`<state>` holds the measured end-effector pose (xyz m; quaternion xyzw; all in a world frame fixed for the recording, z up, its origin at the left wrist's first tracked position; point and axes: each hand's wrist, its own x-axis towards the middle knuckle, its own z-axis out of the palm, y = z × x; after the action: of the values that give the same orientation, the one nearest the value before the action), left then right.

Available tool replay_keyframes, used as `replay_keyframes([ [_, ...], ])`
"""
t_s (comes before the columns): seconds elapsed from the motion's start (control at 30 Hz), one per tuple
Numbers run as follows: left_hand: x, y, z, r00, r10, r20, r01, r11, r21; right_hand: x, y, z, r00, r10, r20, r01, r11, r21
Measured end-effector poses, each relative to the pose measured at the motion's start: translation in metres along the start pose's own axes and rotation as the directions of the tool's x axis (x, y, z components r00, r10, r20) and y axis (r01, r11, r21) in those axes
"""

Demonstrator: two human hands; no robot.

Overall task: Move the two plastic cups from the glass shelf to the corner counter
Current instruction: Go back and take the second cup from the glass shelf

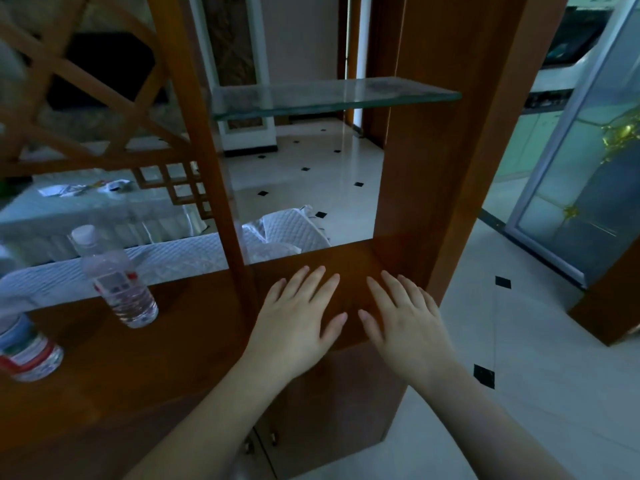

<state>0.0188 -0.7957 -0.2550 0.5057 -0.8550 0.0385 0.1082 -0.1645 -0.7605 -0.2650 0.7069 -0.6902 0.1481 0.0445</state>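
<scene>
The glass shelf (pixel 332 95) spans the upper part of the wooden cabinet opening and nothing stands on it. No plastic cup is in view. Below it lies the brown wooden counter (pixel 349 261) at the cabinet's corner. My left hand (pixel 298 320) rests flat on this counter, palm down, fingers spread. My right hand (pixel 405 320) lies flat beside it, also palm down with fingers apart. Neither hand holds anything.
A clear water bottle (pixel 114 278) with a white cap stands on the counter to the left, and a second bottle (pixel 24 348) sits at the far left edge. A wooden post (pixel 214 161) divides the cabinet. Tiled floor (pixel 540 368) and a glass door (pixel 588 168) lie to the right.
</scene>
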Motion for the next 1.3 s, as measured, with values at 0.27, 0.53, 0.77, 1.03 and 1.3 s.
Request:
replay_keyframes([
  [0.27, 0.032, 0.005, -0.016, 0.997, -0.057, -0.053, 0.059, 0.998, 0.035, 0.039, 0.015, -0.02, 0.993, -0.099, -0.066, 0.102, 0.994, 0.035],
  [0.53, 0.056, 0.023, -0.048, 0.981, -0.104, -0.162, 0.107, 0.994, 0.009, 0.068, 0.042, -0.057, 0.975, -0.19, -0.115, 0.191, 0.982, 0.001],
  [0.77, 0.061, 0.039, -0.085, 0.957, -0.084, -0.278, 0.094, 0.995, 0.022, 0.078, 0.046, -0.092, 0.947, -0.262, -0.186, 0.268, 0.963, 0.006],
  [1.03, 0.065, 0.046, -0.132, 0.912, -0.074, -0.403, 0.113, 0.991, 0.073, 0.092, 0.036, -0.132, 0.896, -0.338, -0.287, 0.359, 0.933, 0.023],
  [1.3, 0.075, 0.045, -0.173, 0.877, -0.035, -0.48, 0.115, 0.984, 0.138, 0.112, 0.022, -0.173, 0.839, -0.374, -0.394, 0.401, 0.916, -0.016],
])
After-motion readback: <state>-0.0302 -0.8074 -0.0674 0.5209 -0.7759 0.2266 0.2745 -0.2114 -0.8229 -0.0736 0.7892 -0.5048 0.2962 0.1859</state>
